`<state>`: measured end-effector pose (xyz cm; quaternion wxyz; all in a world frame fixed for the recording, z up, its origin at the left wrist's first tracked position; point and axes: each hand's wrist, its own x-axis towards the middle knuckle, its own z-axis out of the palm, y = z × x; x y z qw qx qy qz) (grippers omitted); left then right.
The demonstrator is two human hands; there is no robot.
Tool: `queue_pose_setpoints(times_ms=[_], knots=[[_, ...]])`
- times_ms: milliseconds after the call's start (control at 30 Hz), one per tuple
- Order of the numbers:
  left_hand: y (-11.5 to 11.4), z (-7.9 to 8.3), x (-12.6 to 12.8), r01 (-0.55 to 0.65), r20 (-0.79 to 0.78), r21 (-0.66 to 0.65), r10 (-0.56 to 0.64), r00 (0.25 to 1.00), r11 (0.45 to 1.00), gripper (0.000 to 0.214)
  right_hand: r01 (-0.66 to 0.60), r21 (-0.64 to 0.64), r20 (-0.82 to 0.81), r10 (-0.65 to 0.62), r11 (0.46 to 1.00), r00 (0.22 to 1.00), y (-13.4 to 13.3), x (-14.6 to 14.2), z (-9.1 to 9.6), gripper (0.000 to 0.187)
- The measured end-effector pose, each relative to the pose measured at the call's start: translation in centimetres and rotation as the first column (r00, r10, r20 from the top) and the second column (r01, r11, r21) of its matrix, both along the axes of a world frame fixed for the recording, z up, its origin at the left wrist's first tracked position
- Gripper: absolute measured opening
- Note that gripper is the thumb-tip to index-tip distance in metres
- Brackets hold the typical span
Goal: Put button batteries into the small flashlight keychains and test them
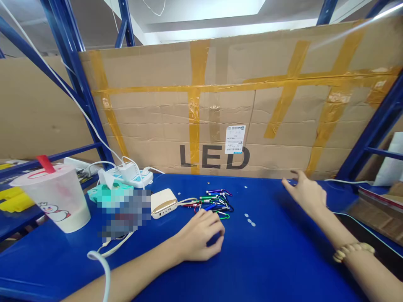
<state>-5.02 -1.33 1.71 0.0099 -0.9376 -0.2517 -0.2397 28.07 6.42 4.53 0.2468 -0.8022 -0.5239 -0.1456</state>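
Our left hand [201, 237] rested on the blue tabletop [277, 260], fingers curled under; we could not tell whether they pinched anything. At its twelve o'clock, just beside the knuckles, the coloured clip-on torches [215, 201] lay in one tangled heap, so we judged the sorting barely begun, with every piece left to separate. A few small silver discs [250, 220] lay loose at two o'clock. Our right hand [307, 193] reached out at the tabletop's two o'clock edge by the cardboard sheet [220, 109], fingers spread and holding nothing.
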Motion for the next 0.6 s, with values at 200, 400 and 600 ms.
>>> queue_pose_setpoints(times_ms=[200, 400, 600], knots=[[0.9, 0.5, -1.1, 0.069, -0.115, 0.191, -0.047, 0.992, 0.979, 0.014, 0.039, -0.322, 0.064, -0.019, 0.946, 0.998, 0.9, 0.0, -2.3, 0.039], [1.7, 1.3, -2.0, 0.045, -0.162, 0.342, 0.011, 0.987, 0.939, 0.02, 0.007, -0.276, 0.055, 0.009, 0.961, 0.998, 1.0, 0.6, -2.9, 0.035], [1.8, 0.8, -1.8, 0.059, -0.148, 0.285, -0.017, 0.989, 0.957, 0.02, 0.065, -0.337, 0.123, -0.024, 0.939, 0.992, 0.9, -0.3, -2.9, 0.044]])
